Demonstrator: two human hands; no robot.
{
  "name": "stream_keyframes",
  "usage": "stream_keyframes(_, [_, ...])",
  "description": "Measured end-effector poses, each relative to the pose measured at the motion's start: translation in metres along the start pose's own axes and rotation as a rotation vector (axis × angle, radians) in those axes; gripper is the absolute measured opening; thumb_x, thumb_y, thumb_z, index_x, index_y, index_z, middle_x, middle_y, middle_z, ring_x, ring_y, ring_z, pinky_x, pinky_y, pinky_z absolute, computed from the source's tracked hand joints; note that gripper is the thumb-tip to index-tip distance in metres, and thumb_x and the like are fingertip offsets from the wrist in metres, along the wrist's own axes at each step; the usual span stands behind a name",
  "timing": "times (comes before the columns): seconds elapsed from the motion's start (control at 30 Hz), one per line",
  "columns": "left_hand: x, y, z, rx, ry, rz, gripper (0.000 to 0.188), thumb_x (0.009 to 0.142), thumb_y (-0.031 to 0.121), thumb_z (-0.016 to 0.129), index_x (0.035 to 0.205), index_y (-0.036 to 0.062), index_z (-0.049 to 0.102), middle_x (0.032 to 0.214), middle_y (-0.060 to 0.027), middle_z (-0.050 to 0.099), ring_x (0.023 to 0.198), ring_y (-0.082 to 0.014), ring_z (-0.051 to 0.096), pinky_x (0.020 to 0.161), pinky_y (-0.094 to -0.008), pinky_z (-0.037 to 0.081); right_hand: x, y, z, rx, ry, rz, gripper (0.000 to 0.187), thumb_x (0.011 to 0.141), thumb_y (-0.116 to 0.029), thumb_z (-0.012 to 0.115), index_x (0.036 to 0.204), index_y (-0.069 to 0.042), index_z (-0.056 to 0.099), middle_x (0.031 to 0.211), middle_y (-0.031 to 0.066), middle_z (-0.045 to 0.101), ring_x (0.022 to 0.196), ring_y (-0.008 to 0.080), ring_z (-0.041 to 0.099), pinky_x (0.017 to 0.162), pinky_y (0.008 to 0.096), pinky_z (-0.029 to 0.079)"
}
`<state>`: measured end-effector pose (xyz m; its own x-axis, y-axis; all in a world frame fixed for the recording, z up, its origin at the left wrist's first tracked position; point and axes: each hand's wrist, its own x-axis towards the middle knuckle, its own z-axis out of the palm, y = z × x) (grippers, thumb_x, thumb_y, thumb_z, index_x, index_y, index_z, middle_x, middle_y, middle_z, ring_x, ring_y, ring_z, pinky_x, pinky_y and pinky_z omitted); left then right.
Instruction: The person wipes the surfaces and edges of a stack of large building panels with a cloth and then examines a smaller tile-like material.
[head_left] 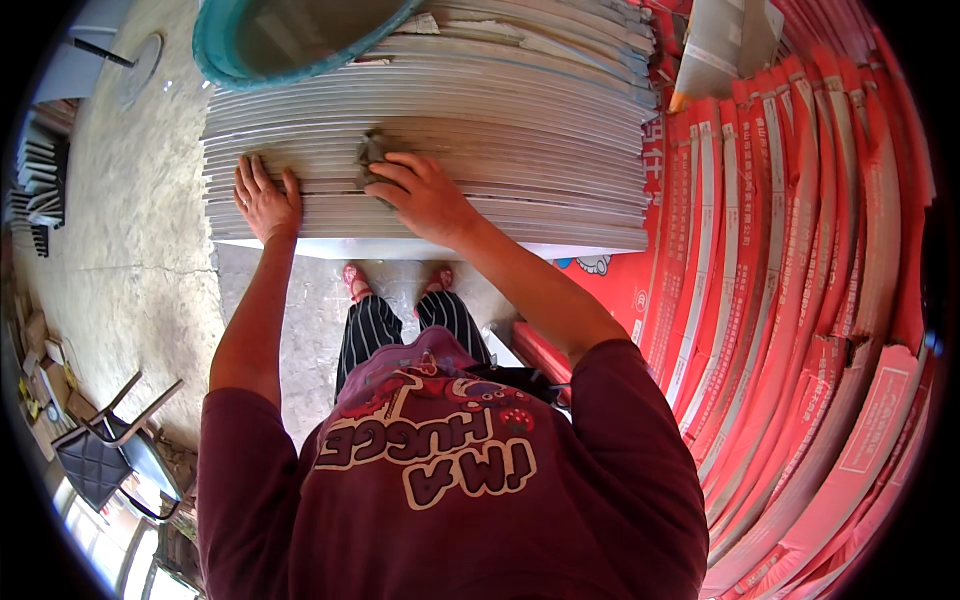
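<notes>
In front of me a row of thin slabs (520,140) stands on edge, packed tightly together, with their narrow grey-brown edges facing up. My left hand (268,203) lies flat near the left end of these edges, its fingers stretched and holding nothing. Right of it, my right hand (425,198) presses a crumpled dark grey rag (371,158) against the slab edges. The fingers curl over the rag and partly hide it. A teal basin (222,62) holding murky liquid rests on the far left part of the slabs.
Many red cartons (745,250) stand packed on edge along my right. A torn piece of cardboard (722,50) lies at the far right. On the concrete floor (130,270) to the left, a dark padded chair (95,465) and a dark rack (40,185) stand.
</notes>
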<state>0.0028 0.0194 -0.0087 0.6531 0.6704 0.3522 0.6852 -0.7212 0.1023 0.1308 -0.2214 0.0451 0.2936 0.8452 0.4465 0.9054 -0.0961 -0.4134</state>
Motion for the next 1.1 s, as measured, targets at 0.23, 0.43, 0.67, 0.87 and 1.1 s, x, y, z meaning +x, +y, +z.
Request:
stream_keyframes(0.23, [0.000, -0.001, -0.002, -0.031, -0.005, 0.000, 0.061, 0.088, 0.043, 0.043, 0.136, 0.0065, 0.034, 0.145, -0.0108, 0.029, 0.134, -0.0296, 0.024, 0.110, -0.0438, 0.016, 0.024, 0.074, -0.009, -0.165, 0.034, 0.149, 0.038, 0.068, -0.008, 0.061, 0.104, -0.020, 0.060, 0.119, 0.0011, 0.054, 0.113, 0.0260, 0.045, 0.093, 0.0403, 0.039])
stream_keyframes(0.43, [0.000, -0.003, -0.001, -0.035, -0.004, 0.011, 0.061, 0.088, 0.043, 0.043, 0.136, 0.0064, 0.034, 0.145, -0.0105, 0.028, 0.135, -0.0294, 0.022, 0.110, -0.0440, 0.015, -0.029, 0.140, -0.083, -0.353, 0.034, 0.367, 0.053, 0.061, -0.004, 0.066, 0.111, -0.020, 0.056, 0.120, 0.0048, 0.053, 0.114, 0.0310, 0.045, 0.095, 0.0416, 0.039])
stream_keyframes(0.67, [0.001, -0.002, -0.002, -0.044, -0.008, 0.008, 0.061, 0.088, 0.043, 0.042, 0.136, 0.0057, 0.034, 0.145, -0.0110, 0.028, 0.135, -0.0296, 0.021, 0.110, -0.0443, 0.015, -0.174, 0.216, -0.169, -0.579, 0.299, 1.211, 0.049, 0.072, -0.007, 0.061, 0.118, -0.019, 0.053, 0.119, 0.0074, 0.055, 0.116, 0.0261, 0.047, 0.099, 0.0391, 0.033])
stream_keyframes(0.87, [-0.001, -0.001, -0.005, -0.042, -0.014, -0.008, 0.062, 0.087, 0.043, 0.044, 0.135, 0.0042, 0.036, 0.144, -0.0120, 0.030, 0.135, -0.0301, 0.022, 0.110, -0.0455, 0.015, -0.202, 0.178, -0.158, -0.436, 0.440, 1.003, 0.042, 0.072, -0.007, 0.058, 0.113, -0.014, 0.057, 0.118, 0.0078, 0.056, 0.113, 0.0256, 0.049, 0.099, 0.0417, 0.032])
stream_keyframes(1.1, [-0.002, -0.003, -0.001, -0.057, -0.024, -0.038, 0.063, 0.086, 0.043, 0.045, 0.135, 0.0051, 0.036, 0.145, -0.0129, 0.029, 0.136, -0.0304, 0.021, 0.110, -0.0461, 0.014, -0.158, 0.101, -0.108, -0.293, 0.483, 0.930, 0.043, 0.068, -0.004, 0.057, 0.109, -0.011, 0.059, 0.114, 0.0076, 0.059, 0.108, 0.0264, 0.052, 0.095, 0.0396, 0.034])
